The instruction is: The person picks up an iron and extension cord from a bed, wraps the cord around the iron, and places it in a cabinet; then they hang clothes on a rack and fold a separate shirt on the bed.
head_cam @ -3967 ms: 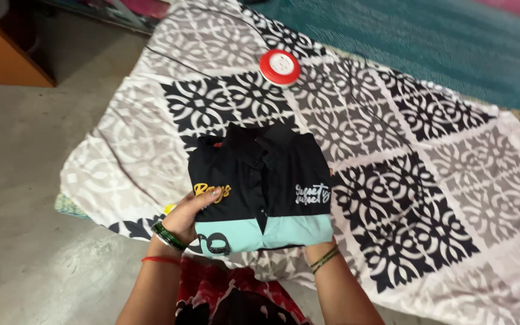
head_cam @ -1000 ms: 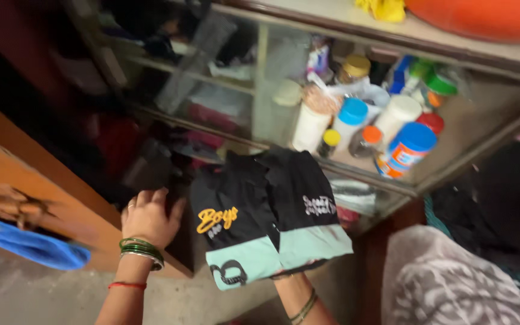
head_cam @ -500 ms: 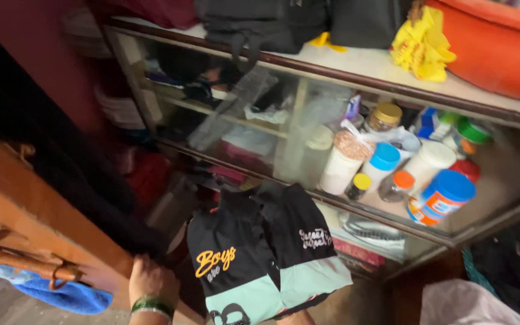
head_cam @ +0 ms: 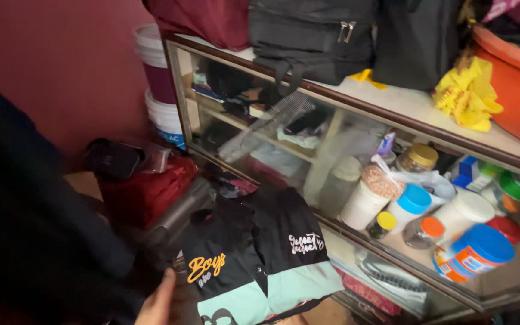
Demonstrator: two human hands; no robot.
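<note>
A folded black shirt (head_cam: 254, 253) with a mint green lower band and a collar sits at the bottom centre, held up in front of a glass-fronted cabinet (head_cam: 356, 102). My left hand (head_cam: 162, 302) is at the lower edge of the view, fingers stretched out flat beside the shirt's left edge and gripping nothing. My right hand is hidden underneath the shirt and carries it from below.
Behind the glass stand several jars and tubs with blue, orange, yellow and green lids (head_cam: 413, 201). Black bags (head_cam: 314, 36), a yellow cloth (head_cam: 467, 96) and an orange tub (head_cam: 519, 78) sit on top. White buckets (head_cam: 160, 108) and a red bundle (head_cam: 151, 189) lie left. A dark door panel (head_cam: 25, 229) fills the left.
The view has swung from the patterned bedsheet to the cabinet and risen. My left hand left the orange door's edge and now sits beside the shirt, which stays carried.
</note>
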